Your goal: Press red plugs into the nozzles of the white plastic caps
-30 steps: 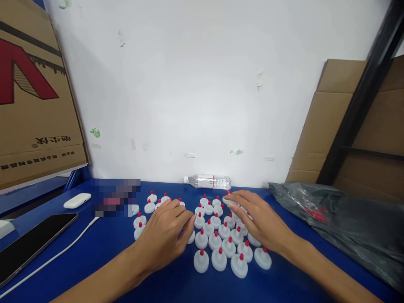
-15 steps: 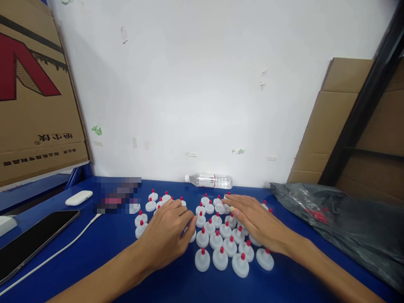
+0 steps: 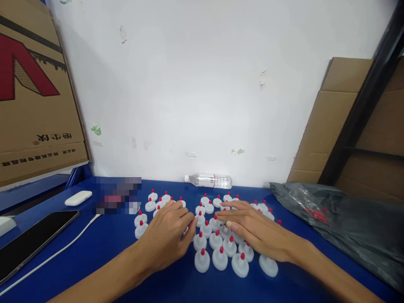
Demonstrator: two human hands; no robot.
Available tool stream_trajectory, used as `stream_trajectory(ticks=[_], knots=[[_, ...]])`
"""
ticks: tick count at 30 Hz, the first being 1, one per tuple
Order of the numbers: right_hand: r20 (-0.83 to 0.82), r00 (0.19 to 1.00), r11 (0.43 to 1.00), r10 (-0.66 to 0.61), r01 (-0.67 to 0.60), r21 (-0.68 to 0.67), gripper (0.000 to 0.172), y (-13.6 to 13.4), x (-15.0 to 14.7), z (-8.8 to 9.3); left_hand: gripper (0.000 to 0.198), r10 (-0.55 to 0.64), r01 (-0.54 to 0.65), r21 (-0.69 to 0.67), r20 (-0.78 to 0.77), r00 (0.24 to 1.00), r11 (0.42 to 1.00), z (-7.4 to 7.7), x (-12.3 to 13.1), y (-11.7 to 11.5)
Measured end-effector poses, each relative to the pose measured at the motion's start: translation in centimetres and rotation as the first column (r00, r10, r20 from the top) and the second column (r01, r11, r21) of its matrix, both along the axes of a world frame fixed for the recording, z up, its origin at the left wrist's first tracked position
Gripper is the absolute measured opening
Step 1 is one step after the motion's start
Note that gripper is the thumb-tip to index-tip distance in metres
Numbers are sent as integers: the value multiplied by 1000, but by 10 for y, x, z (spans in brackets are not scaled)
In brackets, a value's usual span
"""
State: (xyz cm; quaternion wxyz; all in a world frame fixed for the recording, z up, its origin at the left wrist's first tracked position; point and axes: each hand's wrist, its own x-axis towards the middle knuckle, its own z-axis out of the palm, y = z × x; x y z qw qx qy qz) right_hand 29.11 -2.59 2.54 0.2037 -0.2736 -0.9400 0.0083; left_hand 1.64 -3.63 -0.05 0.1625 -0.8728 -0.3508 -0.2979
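Several round white caps with pointed red tips stand upright on the blue table, among them a front cap [image 3: 202, 261] and a left cap [image 3: 141, 230]. Over the left part of the group rests my left hand [image 3: 172, 225], its fingers bent downward and the thumb apart, with a cap partly visible in the gap. Those fingertips are hidden. My right hand [image 3: 252, 227] reaches flat over the right part, fingers stretched out and touching or just above the caps; several are covered by it. Near its wrist, one cap [image 3: 268, 266] leans over.
A clear water bottle [image 3: 208, 180] lies by the wall. To the left are a phone [image 3: 38, 240], a white case [image 3: 78, 198], a cable [image 3: 63, 252] and a cardboard box [image 3: 38, 105]. Grey plastic bags [image 3: 341, 227] cover the right side of the blue table [image 3: 176, 280].
My right hand has moved slightly toward me, uncovering caps at the back. A few caps near it have shifted, including the one by its wrist. My left hand stays in place.
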Motion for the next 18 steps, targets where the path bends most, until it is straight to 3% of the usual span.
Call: stream_trajectory(ticks=[12,15,18], knots=[[17,997,996,-79,80,-42,40,3,7,-5,33,1,-2,-7,-18,1000,1000,4,1,-1],[-104,980,985,-170,170,-15,43,12,15,-5,30,105,-104,31,-17,994,994,9,-4,4],[-252,907,939,-337,343,-21,49,30,30,-11,34,317,-316,39,-16,948,948,12,-15,13]])
